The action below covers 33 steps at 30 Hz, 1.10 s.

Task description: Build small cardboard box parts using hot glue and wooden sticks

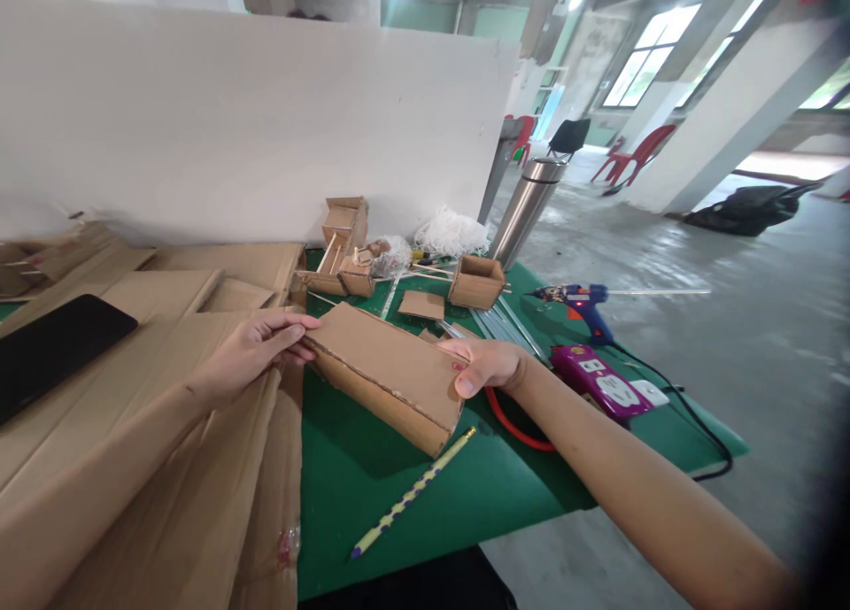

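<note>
A long cardboard box (385,362) is held at both ends over the green tabletop. My left hand (258,344) pinches its left end between thumb and fingers. At the right end, my right hand (484,366) grips the box with the thumb on the top face; its other fingers are mostly hidden behind. Rough cut edges run along the box's near top side. Just in front of the box, a yellow pencil (408,499) with dark spots lies on the green tabletop (465,513).
Cardboard sheets (166,344) and a black phone (59,349) lie left. Behind are a cardboard structure (342,247), a small open box (476,282) and a steel flask (531,207). A blue glue gun (581,305), purple power strip (601,380) and red ring (514,428) are right.
</note>
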Motion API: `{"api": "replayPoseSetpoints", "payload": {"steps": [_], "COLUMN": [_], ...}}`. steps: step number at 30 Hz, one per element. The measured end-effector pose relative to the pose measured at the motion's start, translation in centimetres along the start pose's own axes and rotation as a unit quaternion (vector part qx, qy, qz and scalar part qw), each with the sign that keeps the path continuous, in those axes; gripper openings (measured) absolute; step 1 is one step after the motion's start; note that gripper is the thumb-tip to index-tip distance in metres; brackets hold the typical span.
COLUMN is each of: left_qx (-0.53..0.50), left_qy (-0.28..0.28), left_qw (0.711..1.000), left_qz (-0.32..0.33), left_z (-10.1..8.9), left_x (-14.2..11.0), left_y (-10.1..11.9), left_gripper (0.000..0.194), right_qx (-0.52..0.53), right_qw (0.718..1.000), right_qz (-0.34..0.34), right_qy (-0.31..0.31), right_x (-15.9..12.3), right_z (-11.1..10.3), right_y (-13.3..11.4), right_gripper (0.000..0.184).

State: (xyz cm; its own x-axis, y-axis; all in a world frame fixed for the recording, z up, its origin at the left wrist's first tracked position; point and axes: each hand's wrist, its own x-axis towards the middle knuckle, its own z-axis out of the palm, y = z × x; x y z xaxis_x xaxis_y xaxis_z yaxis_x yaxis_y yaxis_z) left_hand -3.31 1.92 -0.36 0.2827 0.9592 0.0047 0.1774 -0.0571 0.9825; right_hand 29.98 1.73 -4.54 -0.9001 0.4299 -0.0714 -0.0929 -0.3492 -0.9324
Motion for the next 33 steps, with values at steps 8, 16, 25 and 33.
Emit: {"api": "replayPoseSetpoints", "payload": {"steps": [8,16,25,33], "left_qx": [0.009,0.017,0.007,0.009], "left_qy": [0.006,0.012,0.003,0.01], "left_qw": [1.0,1.0,1.0,1.0], "left_qz": [0.008,0.014,0.015,0.02], "left_z": [0.1,0.2,0.1,0.4], "left_x": [0.0,-0.1,-0.1,-0.2], "left_y": [0.0,0.0,-0.1,0.3], "left_gripper": [0.037,0.038,0.035,0.037], "right_qx": [0.003,0.002,0.017,-0.014], "right_qw": [1.0,1.0,0.99,0.974], "right_qz": [-0.003,-0.001,-0.003,-0.03], "right_qy": [0.007,0.023,0.14,0.224], "right_x": [-0.1,-0.1,-0.9,0.4], "right_z": [0.2,0.1,-0.4,-0.1], "right_y": [-0.2,-0.1,-0.3,-1.0], "right_gripper": [0.074,0.082,0.05,0.037]}}
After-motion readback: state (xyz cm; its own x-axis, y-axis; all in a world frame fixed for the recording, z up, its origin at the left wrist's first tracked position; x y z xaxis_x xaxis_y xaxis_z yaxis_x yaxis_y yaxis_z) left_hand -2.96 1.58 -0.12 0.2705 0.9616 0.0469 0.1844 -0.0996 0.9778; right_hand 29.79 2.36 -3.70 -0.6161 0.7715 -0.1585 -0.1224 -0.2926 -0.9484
